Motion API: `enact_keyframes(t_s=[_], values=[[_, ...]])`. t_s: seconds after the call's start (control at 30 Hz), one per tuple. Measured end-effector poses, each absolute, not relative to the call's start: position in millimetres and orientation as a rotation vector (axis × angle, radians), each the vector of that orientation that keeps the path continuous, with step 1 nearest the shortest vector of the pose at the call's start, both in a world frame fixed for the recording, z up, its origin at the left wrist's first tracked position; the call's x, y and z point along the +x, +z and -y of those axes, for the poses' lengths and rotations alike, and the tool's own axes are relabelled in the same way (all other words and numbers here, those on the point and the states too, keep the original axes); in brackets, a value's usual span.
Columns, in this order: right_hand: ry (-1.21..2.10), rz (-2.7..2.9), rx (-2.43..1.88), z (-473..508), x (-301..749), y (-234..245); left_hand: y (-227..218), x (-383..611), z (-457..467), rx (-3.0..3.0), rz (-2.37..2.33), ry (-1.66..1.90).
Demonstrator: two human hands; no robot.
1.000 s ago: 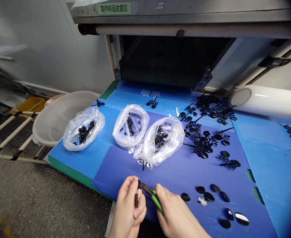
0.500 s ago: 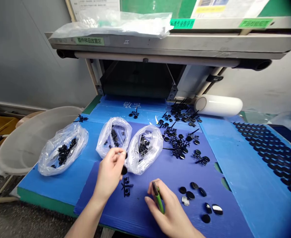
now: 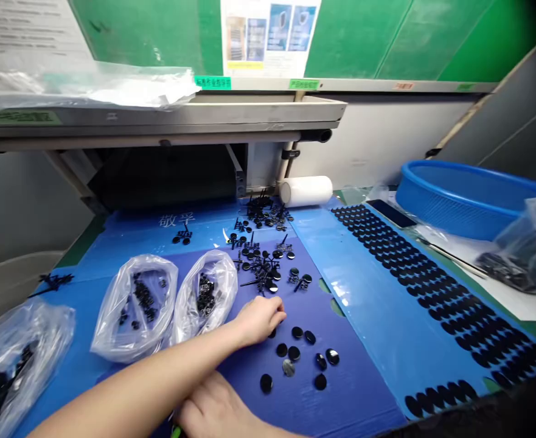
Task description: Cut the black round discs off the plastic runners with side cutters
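Note:
My left hand (image 3: 261, 319) reaches across my right forearm to the middle of the blue work surface. Its fingers are closed together, and a black disc (image 3: 272, 333) shows at their underside, partly hidden. My right hand (image 3: 217, 407) is lower down, curled, with its fingers partly covered by my left arm. A bit of a green-handled tool (image 3: 176, 432) sticks out below it; the tool's working end is hidden. Several loose glossy discs (image 3: 294, 353) lie right of my hands, one greyish disc (image 3: 288, 367) among them. Black moulded parts on sprues (image 3: 265, 271) are heaped beyond my left hand.
Clear bags (image 3: 135, 304) with small black pieces stand to the left. Rows of black discs (image 3: 414, 274) cover the right-hand blue sheet. At the back are a white roll (image 3: 306, 190), a phone-like dark slab (image 3: 390, 213) and a blue basket (image 3: 459, 201). A metal shelf (image 3: 249, 118) overhangs.
The view has swung right. My left hand has moved from beside the bags rightward over my right arm to the loose discs. One more disc now lies among them, near my right hand.

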State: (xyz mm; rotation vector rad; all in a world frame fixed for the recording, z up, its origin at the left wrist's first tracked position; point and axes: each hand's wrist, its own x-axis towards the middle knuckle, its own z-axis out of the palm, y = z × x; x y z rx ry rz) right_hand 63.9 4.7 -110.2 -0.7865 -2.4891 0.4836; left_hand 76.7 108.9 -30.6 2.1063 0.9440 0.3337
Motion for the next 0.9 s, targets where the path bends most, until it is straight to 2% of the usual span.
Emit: enact_keyframes(t_s=[0.1,0.2,0.53,0.7,0.9], values=[[0.509,2.452,-0.732,-7.2,68.4,-110.7,-50.2,90.6,-109.2,2.202,-0.988,0.275],[0.655,2.369,-0.648,-7.2,79.7,-102.6,-48.7,89.6,-104.2,2.243,-1.072,0.262],[1.493,1.668,-0.837,-4.7,133.0,-31.2,34.7,-6.8,-60.7,1.993,-1.305,0.513],[1.679,1.475,-0.843,-9.2,139.9,-8.6,21.2,-53.4,-13.2,1.241,-1.434,0.638],[1.602,1.851,-0.764,-19.4,137.4,8.0,-7.2,-44.6,17.8,0.694,-1.106,0.736]])
